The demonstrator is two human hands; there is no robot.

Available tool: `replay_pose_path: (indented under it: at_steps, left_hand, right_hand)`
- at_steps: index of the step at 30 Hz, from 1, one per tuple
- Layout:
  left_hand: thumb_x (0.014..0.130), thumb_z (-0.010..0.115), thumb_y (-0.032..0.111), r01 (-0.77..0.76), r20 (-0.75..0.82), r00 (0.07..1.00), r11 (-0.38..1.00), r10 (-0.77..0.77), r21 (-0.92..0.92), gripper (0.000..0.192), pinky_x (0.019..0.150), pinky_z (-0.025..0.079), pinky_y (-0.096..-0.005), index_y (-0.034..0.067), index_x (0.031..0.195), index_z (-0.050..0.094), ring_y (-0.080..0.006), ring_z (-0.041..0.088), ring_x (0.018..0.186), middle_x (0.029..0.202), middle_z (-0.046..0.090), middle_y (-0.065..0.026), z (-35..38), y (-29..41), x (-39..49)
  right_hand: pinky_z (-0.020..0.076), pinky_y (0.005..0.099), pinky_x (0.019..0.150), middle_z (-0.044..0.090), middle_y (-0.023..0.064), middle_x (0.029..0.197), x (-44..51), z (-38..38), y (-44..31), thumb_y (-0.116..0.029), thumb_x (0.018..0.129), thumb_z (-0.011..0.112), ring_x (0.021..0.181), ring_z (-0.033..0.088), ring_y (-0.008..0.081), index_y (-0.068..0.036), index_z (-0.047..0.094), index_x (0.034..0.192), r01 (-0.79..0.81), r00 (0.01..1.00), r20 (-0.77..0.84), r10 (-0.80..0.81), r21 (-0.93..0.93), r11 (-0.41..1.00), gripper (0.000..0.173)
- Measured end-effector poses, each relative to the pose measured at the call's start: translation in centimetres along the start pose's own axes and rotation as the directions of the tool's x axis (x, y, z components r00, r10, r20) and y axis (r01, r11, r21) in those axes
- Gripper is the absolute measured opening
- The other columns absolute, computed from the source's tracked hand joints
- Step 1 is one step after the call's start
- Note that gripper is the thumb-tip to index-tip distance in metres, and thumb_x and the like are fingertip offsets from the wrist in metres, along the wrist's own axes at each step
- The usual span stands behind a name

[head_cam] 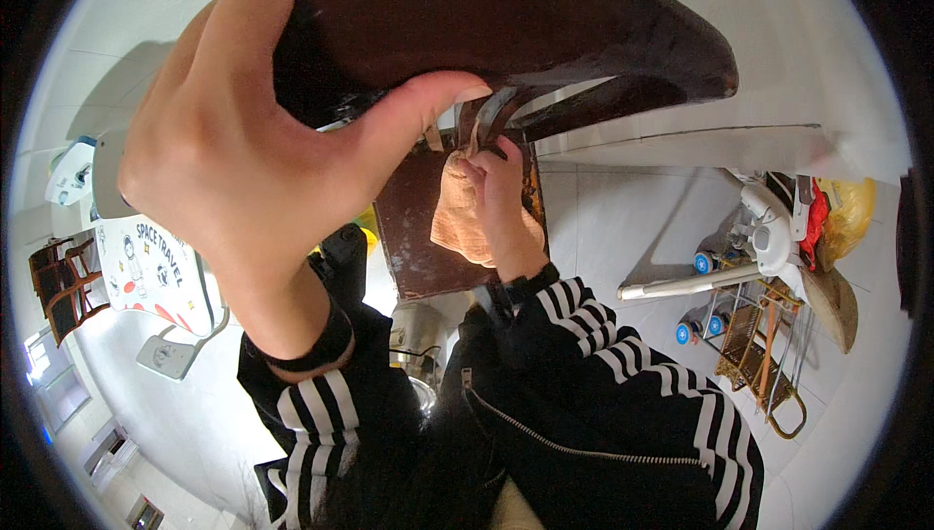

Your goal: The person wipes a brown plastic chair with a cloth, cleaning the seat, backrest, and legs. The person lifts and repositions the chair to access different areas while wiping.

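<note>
My left hand (241, 114) grips the dark brown top rail (467, 12) of a wooden chair's back, close to the camera, with the thumb along its lower edge. Lower down, my right hand (500, 180) holds an orange-brown cloth (456, 213) bunched against the slats (498, 110) of the backrest, above the seat. The chair's dark seat (408, 238) shows below, scuffed with pale marks. The fingers of my left hand behind the rail are hidden.
At left stand a white child's table (157, 267) with printed pictures and brown wooden chairs (69, 286). At right, a white folded frame with blue wheels (770, 238) and a metal-framed cart (759, 355) rest near the wall. A metal pot (419, 329) sits below the seat's front.
</note>
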State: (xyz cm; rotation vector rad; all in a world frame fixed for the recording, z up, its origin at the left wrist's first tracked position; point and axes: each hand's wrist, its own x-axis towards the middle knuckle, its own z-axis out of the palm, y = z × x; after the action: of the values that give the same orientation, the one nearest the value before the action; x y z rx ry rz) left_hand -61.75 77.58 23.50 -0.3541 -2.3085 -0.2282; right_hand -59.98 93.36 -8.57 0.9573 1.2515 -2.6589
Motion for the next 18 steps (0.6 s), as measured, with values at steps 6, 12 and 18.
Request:
replay_pose_path:
  at_steps: [6,12,18]
  left_hand:
    - [0.052,0.096,0.051,-0.006,0.017,1.000,0.998,0.005,0.070,0.060,0.056,0.051,-0.0242,0.009,0.086,0.068,-0.0138,0.065,0.056,0.067,0.066,0.0004,-0.7,0.1,-0.4]
    - [0.053,0.096,0.051,-0.012,0.007,1.000,0.999,0.011,0.043,0.060,0.056,0.050,-0.0248,0.010,0.086,0.068,-0.0156,0.065,0.056,0.068,0.066,-0.0007,-0.6,-0.1,-0.5]
    - [0.052,0.096,0.051,-0.009,-0.206,0.978,0.998,-0.003,-0.057,0.061,0.055,0.050,-0.0270,0.008,0.085,0.067,-0.0169,0.063,0.055,0.067,0.064,-0.0019,0.6,0.8,-0.7]
  right_hand:
    - [0.0475,0.0275,0.071,0.052,0.0056,0.094,0.7,-0.5,3.0,-0.003,0.085,0.075,0.080,0.053,0.0144,-0.001,0.049,0.114,0.439,0.866,-0.044,-0.498,-0.410,0.800,0.039]
    - [0.0511,0.0337,0.077,0.052,0.0092,0.101,3.6,-2.7,2.8,-0.014,0.094,0.069,0.088,0.055,0.0186,-0.001,0.048,0.116,0.373,0.905,0.222,-0.362,-0.823,0.428,0.034]
    - [0.0484,0.0416,0.107,0.046,0.0168,0.133,2.6,-5.2,-0.8,-0.018,0.097,0.066,0.122,0.054,0.0295,-0.003,0.034,0.141,0.088,0.888,0.437,0.145,-0.471,0.878,0.056]
